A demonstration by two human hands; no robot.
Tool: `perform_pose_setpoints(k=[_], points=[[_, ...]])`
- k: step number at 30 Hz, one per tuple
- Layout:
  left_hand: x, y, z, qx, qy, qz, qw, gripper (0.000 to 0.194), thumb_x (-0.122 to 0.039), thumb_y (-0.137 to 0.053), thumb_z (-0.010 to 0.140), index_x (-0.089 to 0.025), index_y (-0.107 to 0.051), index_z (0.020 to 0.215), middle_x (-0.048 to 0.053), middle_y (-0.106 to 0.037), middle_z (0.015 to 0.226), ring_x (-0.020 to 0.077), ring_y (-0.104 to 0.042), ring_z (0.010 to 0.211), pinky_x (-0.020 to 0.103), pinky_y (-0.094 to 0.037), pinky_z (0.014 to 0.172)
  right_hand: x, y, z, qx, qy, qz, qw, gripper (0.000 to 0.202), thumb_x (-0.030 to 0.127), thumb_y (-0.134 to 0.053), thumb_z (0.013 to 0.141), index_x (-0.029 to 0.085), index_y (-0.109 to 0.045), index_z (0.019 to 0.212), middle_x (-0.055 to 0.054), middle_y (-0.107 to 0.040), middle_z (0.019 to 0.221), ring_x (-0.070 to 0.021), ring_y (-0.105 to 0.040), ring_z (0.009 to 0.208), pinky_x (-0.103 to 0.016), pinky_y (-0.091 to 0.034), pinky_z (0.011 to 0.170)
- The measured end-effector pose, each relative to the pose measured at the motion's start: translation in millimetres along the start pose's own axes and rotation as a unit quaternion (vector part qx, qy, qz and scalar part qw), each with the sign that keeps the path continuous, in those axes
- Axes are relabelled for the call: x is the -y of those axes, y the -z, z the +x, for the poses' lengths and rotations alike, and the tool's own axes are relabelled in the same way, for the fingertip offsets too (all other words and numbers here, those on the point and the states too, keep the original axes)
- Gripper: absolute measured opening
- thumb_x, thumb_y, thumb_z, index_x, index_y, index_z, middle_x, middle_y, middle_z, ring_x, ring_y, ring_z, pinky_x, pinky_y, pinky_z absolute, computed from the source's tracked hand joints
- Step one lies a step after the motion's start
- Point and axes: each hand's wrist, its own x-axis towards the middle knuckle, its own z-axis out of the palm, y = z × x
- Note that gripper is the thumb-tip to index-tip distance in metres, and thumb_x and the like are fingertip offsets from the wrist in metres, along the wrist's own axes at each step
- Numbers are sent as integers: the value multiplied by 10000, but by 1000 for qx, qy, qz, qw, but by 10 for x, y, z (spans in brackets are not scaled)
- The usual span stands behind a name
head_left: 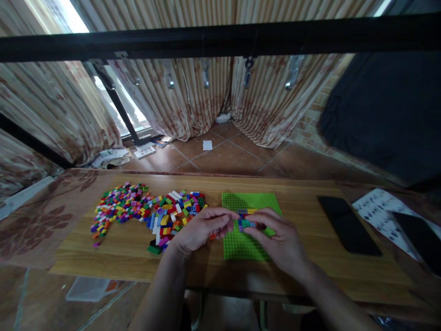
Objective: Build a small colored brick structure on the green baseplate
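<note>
Head view, both hands (241,230) pinching small brick cluster (246,223) (over green baseplate (241,248)), fingertips closed.

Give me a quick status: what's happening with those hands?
Left hand and right hand both pinching a small brick cluster over the green baseplate. Loose brick pile lies left. Nothing in the way.

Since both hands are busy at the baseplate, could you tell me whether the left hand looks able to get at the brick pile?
Probably yes: the left hand lies right beside the brick pile, with nothing between them, though its fingers pinch a small brick build.
</note>
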Motion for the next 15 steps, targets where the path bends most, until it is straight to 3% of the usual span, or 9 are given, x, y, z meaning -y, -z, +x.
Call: perform_pose_setpoints(k=[6,10,15], points=[[38,-31,196,-131,1,48,990,350,-405,-737,697,-130,-708,912,-2,-595,681,57,-446,544,185,-307,501,-453,333,-181,59,-145,-98,983,100,291,-654,827,229,-694,895,-8,-632,802,-155,-589,720,-289,-447,655],[137,-139,350,-145,-17,114,983,238,-350,-696,722,-135,-693,822,-18,-591,643,63,-448,545,186,-319,511,-593,355,-268,73,-159,-94,980,96,279,-640,815,225,-694,873,-10,-639,777,-165,-600,724,-297,-450,673],[297,-223,505,-128,-65,211,967,131,-248,-638,752,-144,-679,821,7,-651,741,109,-553,660,209,-425,608,-577,251,-276,70,-177,-59,980,102,250,-632,800,210,-687,877,-6,-641,752,-158,-603,696,-280,-449,643]])
